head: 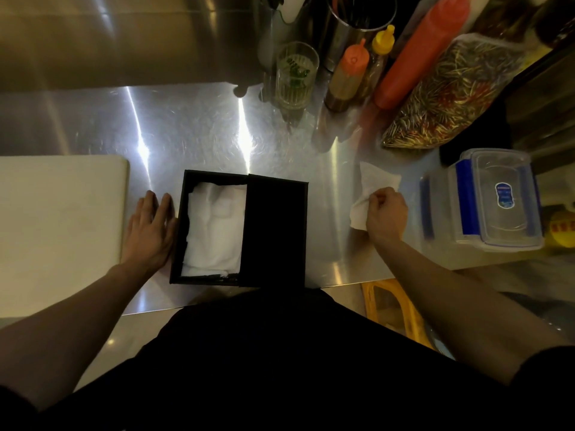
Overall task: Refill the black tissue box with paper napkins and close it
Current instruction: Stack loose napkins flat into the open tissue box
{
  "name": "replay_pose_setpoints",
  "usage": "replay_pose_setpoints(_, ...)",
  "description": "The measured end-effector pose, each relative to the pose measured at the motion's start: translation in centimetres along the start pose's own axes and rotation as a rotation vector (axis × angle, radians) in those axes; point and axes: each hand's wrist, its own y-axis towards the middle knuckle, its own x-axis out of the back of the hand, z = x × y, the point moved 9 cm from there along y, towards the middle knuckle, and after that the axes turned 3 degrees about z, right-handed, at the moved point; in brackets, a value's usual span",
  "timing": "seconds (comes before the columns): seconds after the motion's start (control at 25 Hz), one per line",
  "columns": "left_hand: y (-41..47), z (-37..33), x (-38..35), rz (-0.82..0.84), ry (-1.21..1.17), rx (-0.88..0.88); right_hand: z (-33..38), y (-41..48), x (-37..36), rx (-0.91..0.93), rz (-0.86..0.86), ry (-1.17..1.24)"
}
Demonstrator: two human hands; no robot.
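The black tissue box (pixel 182 231) lies on the steel counter near its front edge, with white paper napkins (pixel 214 228) showing inside. Its black lid (pixel 275 234) covers the right half, leaving the left half uncovered. My left hand (pixel 151 231) rests flat on the counter, fingers apart, touching the box's left wall. To the right of the box, my right hand (pixel 385 213) is closed on a loose white napkin (pixel 375 181) that lies partly spread on the counter.
A white cutting board (pixel 59 219) lies at the left. A clear lidded container with blue clips (pixel 494 200) stands at the right. Behind are a glass (pixel 295 76), squeeze bottles (pixel 413 57), a bag of chillies (pixel 451 94) and a steel canister (pixel 351 26).
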Motion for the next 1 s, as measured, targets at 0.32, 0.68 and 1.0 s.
replay_pose_setpoints(0.32, -0.4, -0.1, 0.2, 0.016, -0.007, -0.028, 9.5, -5.4, 0.3, 0.3, -0.04, 0.314)
replay_pose_setpoints(0.68, -0.7, 0.1, 0.5, 0.067, 0.04, -0.083, 19.1, -14.2, -1.5, 0.439, 0.097, 0.4)
replay_pose_setpoints(1.0, -1.1, 0.1, 0.5, 0.087, 0.024, -0.101, 21.9, -18.7, -8.5, 0.438, 0.246, 0.183)
